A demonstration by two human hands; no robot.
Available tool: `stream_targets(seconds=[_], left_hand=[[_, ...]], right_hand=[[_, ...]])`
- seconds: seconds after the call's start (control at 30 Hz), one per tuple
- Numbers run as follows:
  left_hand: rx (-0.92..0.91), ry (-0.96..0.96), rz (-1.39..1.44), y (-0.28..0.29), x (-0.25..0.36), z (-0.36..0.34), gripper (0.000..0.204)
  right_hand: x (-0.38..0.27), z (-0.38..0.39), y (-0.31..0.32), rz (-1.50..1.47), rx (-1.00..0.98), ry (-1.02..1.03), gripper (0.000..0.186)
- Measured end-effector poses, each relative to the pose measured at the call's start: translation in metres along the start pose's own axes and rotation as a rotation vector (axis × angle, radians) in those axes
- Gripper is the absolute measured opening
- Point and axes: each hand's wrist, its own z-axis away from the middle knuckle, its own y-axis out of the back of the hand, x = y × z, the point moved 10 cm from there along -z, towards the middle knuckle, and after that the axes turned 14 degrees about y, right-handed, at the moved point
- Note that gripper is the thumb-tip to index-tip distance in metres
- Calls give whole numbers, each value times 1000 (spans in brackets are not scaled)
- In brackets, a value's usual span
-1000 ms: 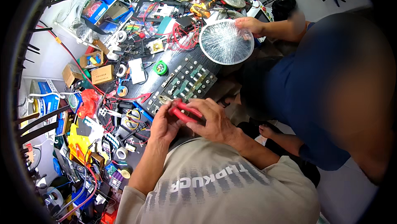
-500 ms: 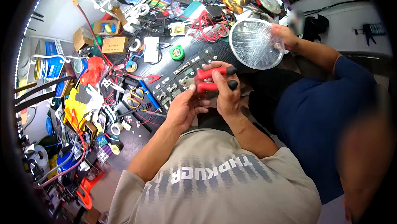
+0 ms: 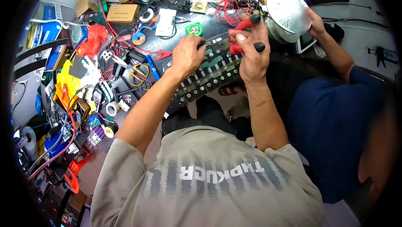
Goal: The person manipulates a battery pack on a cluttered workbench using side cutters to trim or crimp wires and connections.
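My right hand (image 3: 254, 55) is wrapped round the red handles of pliers (image 3: 239, 42) with black ends, raised above the right end of a dark board. Their jaws are hidden from view. The dark board (image 3: 209, 71) carries rows of small metal and pale round parts and reaches over the table's near edge. My left hand (image 3: 188, 54) is at the board's far left side, its fingers curled downward and closed. A small dark piece (image 3: 202, 46) shows by its fingertips; what they grip is mostly hidden.
To my right, a co-worker's hand (image 3: 317, 23) holds a round, shiny, wrapped lid (image 3: 289, 11). A green tape measure (image 3: 194, 28) lies just beyond my left hand. Scissors with yellow handles (image 3: 139, 72), a blue tube (image 3: 152, 67) and a cardboard box (image 3: 122, 13) clutter the left side.
My left hand has moved away from the pliers to the board's far side. My right hand has lifted the pliers up and rightward. The co-worker's round lid has tilted and shifted right.
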Motion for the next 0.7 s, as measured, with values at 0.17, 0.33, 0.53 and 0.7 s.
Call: stream_targets(seconds=[0.17, 0.33, 0.53, 0.7], left_hand=[[-2, 25, -21, -9, 1, 1, 32], [-26, 5, 34, -14, -5, -9, 34], [-238, 140, 191, -39, -25, -39, 31], [-313, 180, 338, -53, -35, -47, 32]], right_hand=[[21, -18, -5, -48, -12, 29, 69], [44, -30, 0, -200, 108, -65, 53], [51, -23, 20, -218, 257, -127, 49], [57, -18, 22, -238, 313, -125, 51]])
